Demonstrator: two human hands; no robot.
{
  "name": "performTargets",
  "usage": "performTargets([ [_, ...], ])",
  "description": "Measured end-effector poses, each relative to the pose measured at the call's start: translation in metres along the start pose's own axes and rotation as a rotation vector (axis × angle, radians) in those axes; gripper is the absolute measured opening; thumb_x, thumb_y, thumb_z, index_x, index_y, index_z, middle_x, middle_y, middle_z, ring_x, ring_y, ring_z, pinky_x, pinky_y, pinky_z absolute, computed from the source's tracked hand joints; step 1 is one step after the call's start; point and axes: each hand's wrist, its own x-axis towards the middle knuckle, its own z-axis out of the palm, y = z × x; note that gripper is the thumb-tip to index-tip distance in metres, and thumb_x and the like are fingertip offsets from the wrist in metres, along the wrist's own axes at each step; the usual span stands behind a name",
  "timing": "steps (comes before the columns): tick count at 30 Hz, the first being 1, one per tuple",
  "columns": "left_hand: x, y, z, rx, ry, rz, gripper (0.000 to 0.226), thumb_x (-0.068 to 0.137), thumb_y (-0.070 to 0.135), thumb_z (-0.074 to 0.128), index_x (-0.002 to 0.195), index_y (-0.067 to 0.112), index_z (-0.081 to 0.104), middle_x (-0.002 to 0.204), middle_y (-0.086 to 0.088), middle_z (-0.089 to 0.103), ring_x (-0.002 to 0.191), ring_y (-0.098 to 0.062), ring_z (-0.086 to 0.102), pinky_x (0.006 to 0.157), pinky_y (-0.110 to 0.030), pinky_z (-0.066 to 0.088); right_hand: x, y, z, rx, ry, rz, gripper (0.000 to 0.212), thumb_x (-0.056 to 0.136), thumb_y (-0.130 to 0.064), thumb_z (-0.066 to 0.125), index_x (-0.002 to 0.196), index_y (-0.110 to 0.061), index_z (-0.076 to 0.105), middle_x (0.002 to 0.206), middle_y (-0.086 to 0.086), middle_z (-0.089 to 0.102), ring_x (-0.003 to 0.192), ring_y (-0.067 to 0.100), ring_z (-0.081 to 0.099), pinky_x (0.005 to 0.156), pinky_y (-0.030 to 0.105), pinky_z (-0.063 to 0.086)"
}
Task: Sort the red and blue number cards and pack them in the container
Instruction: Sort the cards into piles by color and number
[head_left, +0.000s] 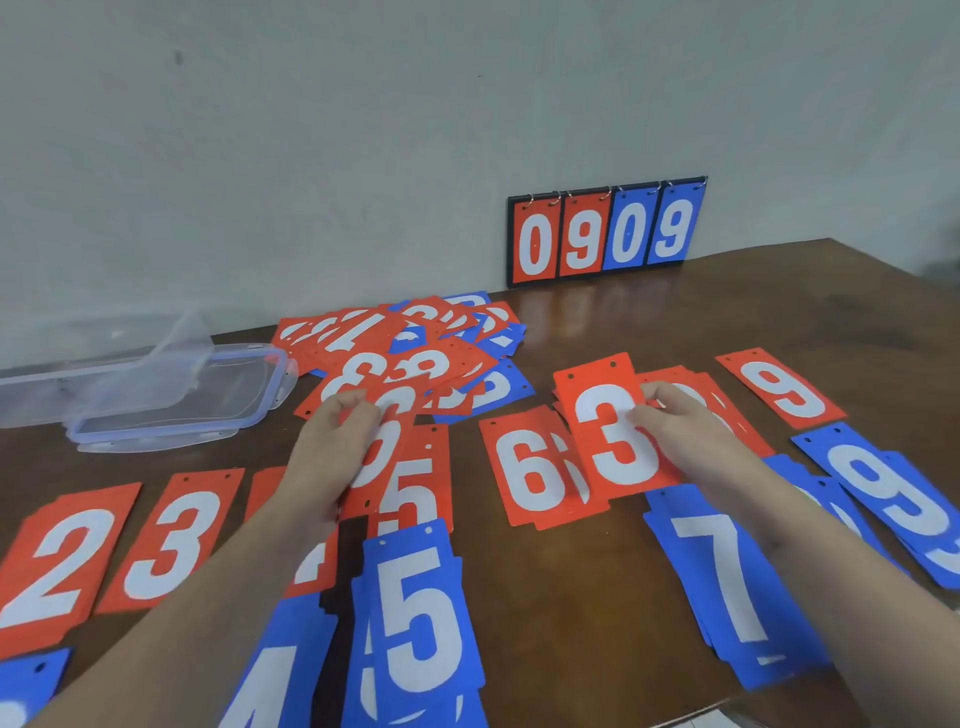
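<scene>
Nearest the camera, at six o'clock, a blue 5 card (423, 618) lies on top of other blue cards, with a blue 4 (270, 686) at seven o'clock and a blue 7 pile (727, 587) at five. Just beyond it, the right hand (691, 436) pinches a red 3 card (615, 434) by its right edge, thumb on the face, holding it tilted over the red 6 pile (530, 467); the left hand (332, 441) has its fingers curled on a red card (384, 452) above the red 5 (415, 488), at the near edge of the unsorted heap (415, 353) at twelve o'clock. I judge the main risk to be a misfile: the red 3 hangs over the 6s, while the red 3 pile (176, 540) sits well away at nine o'clock, past the left forearm, so a careless drop would mix the piles. The piles also lie close together and overlap, so a forearm sweeping across could fan or shove them, and the heap could slide if a card is dragged from beneath. A red 2 (62, 566) lies at the far left; a red 9 (779, 389) and blue 9s (893, 493) lie at two and three o'clock. A clear container (171, 395) with its lid (98, 343) off waits at ten o'clock, not yet packed. All of it rests on a dark brown wooden surface (727, 322) pushed against a plain pale wall (363, 130), where a flip scoreboard (605, 234) reading 0909 stands at one o'clock.
</scene>
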Motion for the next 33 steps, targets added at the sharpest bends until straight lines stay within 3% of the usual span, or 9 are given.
performTargets([
  [4, -0.007, 0.0, -0.043, -0.034, 0.01, -0.038, 0.027, 0.099, 0.038, 0.059, 0.124, 0.027, 0.06, 0.093, -0.005, 0.077, 0.075, -0.021, 0.076, 0.063, -0.035, 0.059, -0.003, -0.012, 0.05, -0.028, -0.165, -0.038, 0.005, 0.097, -0.014, 0.057, 0.1, -0.017, 0.059, 0.091, -0.001, 0.073, 0.067, 0.014, 0.07, 0.049, 0.026, 0.05],
  [6, -0.014, -0.005, -0.072, -0.089, -0.001, -0.053, 0.019, 0.099, 0.027, 0.061, 0.118, 0.029, 0.062, 0.09, -0.006, 0.078, 0.074, -0.024, 0.076, 0.064, -0.038, 0.06, -0.006, -0.022, 0.085, -0.05, -0.255, -0.058, 0.011, 0.097, -0.015, 0.061, 0.106, -0.019, 0.057, 0.098, -0.002, 0.074, 0.077, 0.017, 0.073, 0.055, 0.035, 0.058],
  [10, -0.031, -0.023, -0.135, -0.194, 0.096, -0.038, 0.028, 0.097, 0.025, 0.065, 0.124, 0.024, 0.061, 0.106, -0.007, 0.076, 0.089, -0.029, 0.076, 0.075, -0.046, 0.061, -0.019, -0.043, 0.161, 0.035, -0.491, -0.053, 0.06, 0.092, -0.011, 0.07, 0.135, -0.032, 0.035, 0.115, -0.001, 0.073, 0.091, 0.019, 0.075, 0.073, 0.042, 0.063],
  [13, -0.044, -0.043, -0.18, -0.254, 0.246, -0.009, 0.025, 0.098, 0.023, 0.063, 0.123, 0.017, 0.057, 0.106, -0.012, 0.075, 0.086, -0.028, 0.075, 0.072, -0.044, 0.06, -0.031, -0.058, 0.217, -0.03, -0.599, -0.121, 0.085, 0.093, -0.007, 0.068, 0.148, -0.046, 0.017, 0.124, 0.0, 0.069, 0.095, 0.019, 0.074, 0.071, 0.039, 0.063],
  [18, -0.069, -0.068, -0.241, -0.238, 0.477, 0.031, 0.014, 0.097, 0.027, 0.066, 0.111, 0.027, 0.064, 0.101, -0.007, 0.076, 0.085, -0.025, 0.075, 0.068, -0.037, 0.061, -0.051, -0.082, 0.299, -0.103, -0.66, -0.223, 0.061, 0.092, -0.003, 0.066, 0.135, -0.031, 0.033, 0.112, 0.003, 0.071, 0.09, 0.02, 0.074, 0.072, 0.041, 0.064],
  [24, -0.085, -0.078, -0.276, -0.144, 0.505, 0.006, 0.025, 0.096, 0.032, 0.066, 0.12, 0.031, 0.061, 0.1, -0.004, 0.076, 0.076, -0.023, 0.077, 0.063, -0.037, 0.061, -0.049, -0.093, 0.365, -0.39, -0.545, -0.425, 0.048, 0.09, -0.016, 0.069, 0.123, -0.031, 0.036, 0.1, 0.0, 0.068, 0.083, 0.017, 0.07, 0.077, 0.043, 0.062],
  [29, -0.079, -0.08, -0.275, -0.089, 0.379, 0.035, 0.027, 0.099, 0.021, 0.059, 0.113, 0.044, 0.058, 0.101, 0.006, 0.074, 0.081, -0.022, 0.076, 0.069, -0.042, 0.063, -0.042, -0.083, 0.372, -0.821, -0.332, -0.636, 0.054, 0.086, -0.039, 0.073, 0.131, -0.031, 0.044, 0.134, -0.001, 0.055, 0.125, 0.023, 0.047, 0.103, 0.041, 0.045],
  [31, -0.076, -0.077, -0.267, -0.094, 0.287, 0.072, 0.029, 0.1, 0.019, 0.059, 0.11, 0.046, 0.06, 0.092, 0.014, 0.076, 0.083, -0.017, 0.076, 0.068, -0.039, 0.063, -0.041, -0.082, 0.364, -0.797, -0.324, -0.681, 0.055, 0.087, -0.04, 0.071, 0.135, -0.032, 0.045, 0.14, -0.003, 0.048, 0.131, 0.023, 0.041, 0.107, 0.041, 0.038],
  [33, -0.069, -0.071, -0.255, -0.074, 0.201, 0.095, 0.026, 0.099, 0.021, 0.061, 0.117, 0.04, 0.063, 0.099, 0.009, 0.076, 0.088, -0.019, 0.076, 0.072, -0.042, 0.063, -0.04, -0.083, 0.348, -0.539, -0.386, -0.655, 0.042, 0.093, -0.031, 0.066, 0.132, -0.031, 0.05, 0.133, -0.004, 0.054, 0.122, 0.018, 0.052, 0.1, 0.035, 0.047],
])
